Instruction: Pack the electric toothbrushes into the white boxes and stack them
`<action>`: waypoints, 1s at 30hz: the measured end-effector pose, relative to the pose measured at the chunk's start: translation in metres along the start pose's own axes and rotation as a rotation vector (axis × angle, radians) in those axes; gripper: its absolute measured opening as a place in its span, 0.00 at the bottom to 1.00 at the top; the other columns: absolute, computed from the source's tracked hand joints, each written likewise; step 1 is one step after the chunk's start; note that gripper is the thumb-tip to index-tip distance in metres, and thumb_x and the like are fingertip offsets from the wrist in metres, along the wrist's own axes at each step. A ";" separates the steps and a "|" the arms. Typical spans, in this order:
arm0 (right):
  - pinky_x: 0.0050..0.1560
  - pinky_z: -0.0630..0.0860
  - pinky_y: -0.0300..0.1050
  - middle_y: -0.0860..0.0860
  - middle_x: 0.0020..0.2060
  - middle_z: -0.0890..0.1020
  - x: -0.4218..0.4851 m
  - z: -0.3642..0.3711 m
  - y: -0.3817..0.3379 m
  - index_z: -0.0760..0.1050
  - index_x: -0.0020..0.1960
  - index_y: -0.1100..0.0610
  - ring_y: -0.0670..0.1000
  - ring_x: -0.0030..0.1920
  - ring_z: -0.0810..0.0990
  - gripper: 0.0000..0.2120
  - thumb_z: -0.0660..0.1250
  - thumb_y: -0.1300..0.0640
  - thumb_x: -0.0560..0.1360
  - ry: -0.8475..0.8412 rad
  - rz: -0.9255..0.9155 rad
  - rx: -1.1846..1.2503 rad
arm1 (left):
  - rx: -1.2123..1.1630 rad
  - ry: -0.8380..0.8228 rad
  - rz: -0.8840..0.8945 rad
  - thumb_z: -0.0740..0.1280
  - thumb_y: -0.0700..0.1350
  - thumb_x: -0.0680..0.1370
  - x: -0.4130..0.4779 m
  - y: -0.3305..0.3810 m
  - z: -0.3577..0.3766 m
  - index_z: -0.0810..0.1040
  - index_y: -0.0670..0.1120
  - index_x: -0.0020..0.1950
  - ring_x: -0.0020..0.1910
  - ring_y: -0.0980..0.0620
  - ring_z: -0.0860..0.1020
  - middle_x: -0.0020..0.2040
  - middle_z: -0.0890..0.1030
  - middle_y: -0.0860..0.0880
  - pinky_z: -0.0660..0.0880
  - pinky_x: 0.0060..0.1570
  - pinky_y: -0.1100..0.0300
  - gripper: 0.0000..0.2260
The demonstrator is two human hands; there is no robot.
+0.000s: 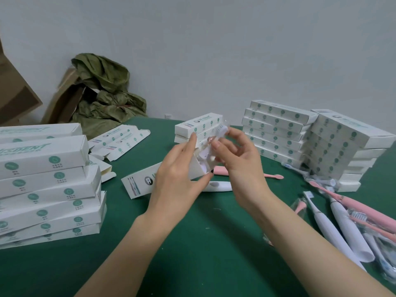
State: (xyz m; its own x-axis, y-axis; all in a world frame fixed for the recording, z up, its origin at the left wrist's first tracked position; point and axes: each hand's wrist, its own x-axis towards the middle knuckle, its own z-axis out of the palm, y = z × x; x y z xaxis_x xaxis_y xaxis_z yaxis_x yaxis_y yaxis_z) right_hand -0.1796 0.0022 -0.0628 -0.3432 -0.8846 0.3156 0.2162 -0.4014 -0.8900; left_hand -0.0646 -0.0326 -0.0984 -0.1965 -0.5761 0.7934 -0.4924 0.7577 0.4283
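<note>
My left hand (175, 170) grips the open white box (139, 186) near its mouth, tilted up over the middle of the worktop (192, 243). My right hand (237, 155) pinches a clear packet of brush heads (222, 130) just above that opening. The packet looks slippery and crinkled. If I push it in crooked, it could catch on the flap and crease the card, or slide from my fingers. The white toothbrush (220, 186) and pink toothbrush (222, 170) lie just behind the box, not yet packed — a careless wrist could knock them toward the stacked boxes (276, 133) by the far right edge.
</note>
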 end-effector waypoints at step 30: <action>0.46 0.69 0.35 0.49 0.45 0.72 -0.001 -0.009 0.012 0.79 0.54 0.58 0.47 0.45 0.71 0.08 0.66 0.63 0.75 -0.096 -0.602 -1.008 | -0.033 0.059 -0.040 0.76 0.40 0.67 -0.001 0.002 -0.002 0.68 0.43 0.71 0.52 0.60 0.71 0.53 0.76 0.51 0.60 0.51 0.81 0.34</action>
State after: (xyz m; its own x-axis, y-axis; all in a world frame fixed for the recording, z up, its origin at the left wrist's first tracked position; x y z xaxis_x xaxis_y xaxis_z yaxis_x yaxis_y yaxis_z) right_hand -0.1850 0.0006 -0.0772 -0.0641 -0.6481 0.7588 -0.7923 -0.4293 -0.4336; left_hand -0.0635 -0.0302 -0.0973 -0.1265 -0.5883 0.7987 -0.4707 0.7444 0.4737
